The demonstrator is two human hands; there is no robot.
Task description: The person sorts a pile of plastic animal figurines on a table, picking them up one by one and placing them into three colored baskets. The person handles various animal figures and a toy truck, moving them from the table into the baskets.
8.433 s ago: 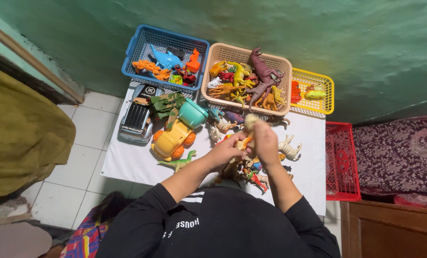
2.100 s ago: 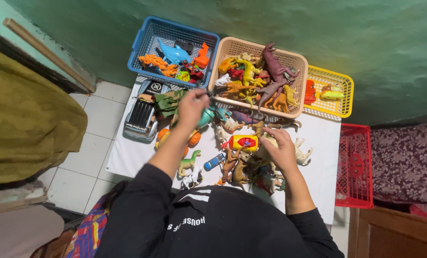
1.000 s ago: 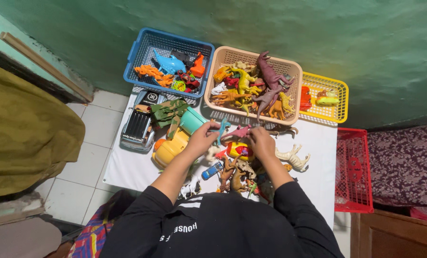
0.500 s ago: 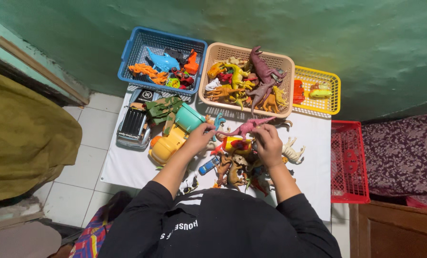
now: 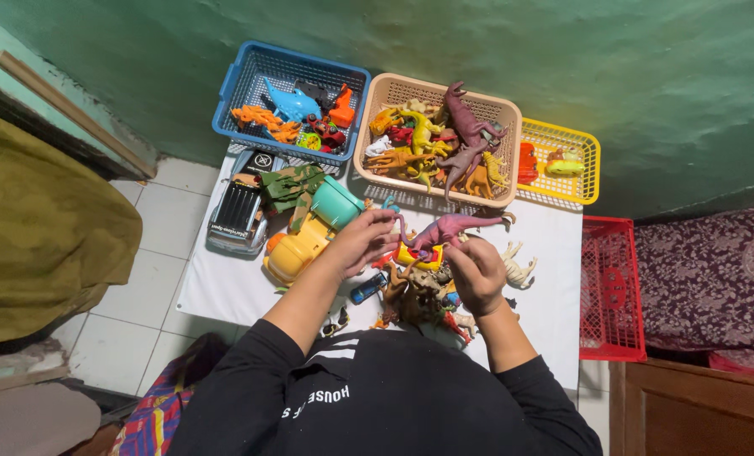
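Observation:
My right hand (image 5: 477,272) holds a purple long-tailed dinosaur (image 5: 451,225) from below, lifted above the white table (image 5: 225,291). At the dinosaur's head end is my left hand (image 5: 362,241), its fingers closed on a small teal toy figure (image 5: 389,203). Under both hands lies a pile of small toy animals (image 5: 415,295). Just beyond them stands a beige basket (image 5: 411,84) full of toy dinosaurs.
A blue basket (image 5: 233,84) of mixed toys stands back left, a yellow basket (image 5: 563,135) back right, and a red basket (image 5: 609,287) right of the table. A yellow toy truck (image 5: 301,249), a silver toy car (image 5: 238,215) and a white animal figure (image 5: 519,268) lie on the table.
The purple dinosaur has risen off the table in my right hand and swung tail-right. My left hand, earlier up at the blue basket, now sits by the dinosaur with the teal figure.

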